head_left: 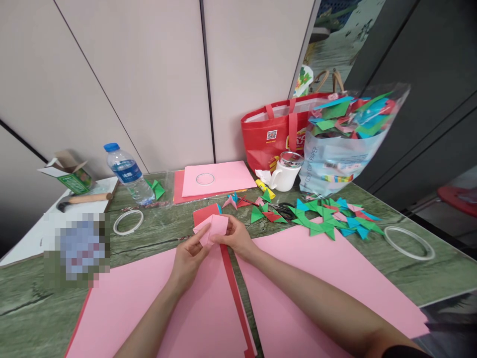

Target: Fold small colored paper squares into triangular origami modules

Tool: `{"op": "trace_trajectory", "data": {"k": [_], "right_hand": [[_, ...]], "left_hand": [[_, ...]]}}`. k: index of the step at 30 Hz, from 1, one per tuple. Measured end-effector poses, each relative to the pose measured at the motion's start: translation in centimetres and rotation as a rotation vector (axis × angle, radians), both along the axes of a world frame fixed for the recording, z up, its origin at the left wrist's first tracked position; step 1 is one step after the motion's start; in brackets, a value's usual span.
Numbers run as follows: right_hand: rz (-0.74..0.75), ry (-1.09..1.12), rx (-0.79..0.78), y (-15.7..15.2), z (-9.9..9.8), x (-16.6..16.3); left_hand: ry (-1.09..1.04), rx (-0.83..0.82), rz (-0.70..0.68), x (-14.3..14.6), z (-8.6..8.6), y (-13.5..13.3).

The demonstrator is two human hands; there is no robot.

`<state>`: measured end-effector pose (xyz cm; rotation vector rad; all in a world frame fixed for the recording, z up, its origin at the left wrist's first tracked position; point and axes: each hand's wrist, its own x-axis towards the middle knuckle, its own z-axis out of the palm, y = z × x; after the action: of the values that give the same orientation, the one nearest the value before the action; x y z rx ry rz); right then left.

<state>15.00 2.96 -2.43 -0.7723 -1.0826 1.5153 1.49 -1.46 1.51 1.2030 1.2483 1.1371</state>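
Observation:
Both hands hold a small folded pink paper piece [213, 227] above the green table [156, 243]. My left hand [190, 258] pinches its lower left edge with thumb and fingers closed. My right hand [238, 237] grips its right side, fingers curled around it. Large pink paper sheets [320, 278] lie under my forearms, with a red sheet [233, 288] showing between them. A red folded sheet [204, 213] lies just behind the piece.
Folded green, blue and red paper shapes [328, 219] lie at right, scissors [283, 210] among them. Tape rings [409, 242] [127, 222], a water bottle [128, 174], a white mug [286, 171], a red bag [279, 132] and a clear bag of paper pieces [346, 134] stand behind.

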Motion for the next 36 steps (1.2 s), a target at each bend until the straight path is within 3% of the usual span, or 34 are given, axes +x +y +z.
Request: {"op": "trace_trajectory", "data": {"k": [17,27,32,36], "right_hand": [[0.091,-0.009,-0.041,0.2,0.3,0.4],[0.087,-0.055,0.129,-0.3,0.8,0.3],[0.175,0.035,0.013,0.0,0.3,0.5],[0.290,0.189,-0.083,0.1,0.3,0.5]], "left_hand": [[0.062,0.009,0.028,-0.4,-0.4,0.2],[0.094,0.028,0.020,-0.3,-0.5,0.0],[0.066,0.029,0.009,-0.6,-0.5,0.2],[-0.094,0.027,-0.041,-1.2,-0.9,0.7]]}}
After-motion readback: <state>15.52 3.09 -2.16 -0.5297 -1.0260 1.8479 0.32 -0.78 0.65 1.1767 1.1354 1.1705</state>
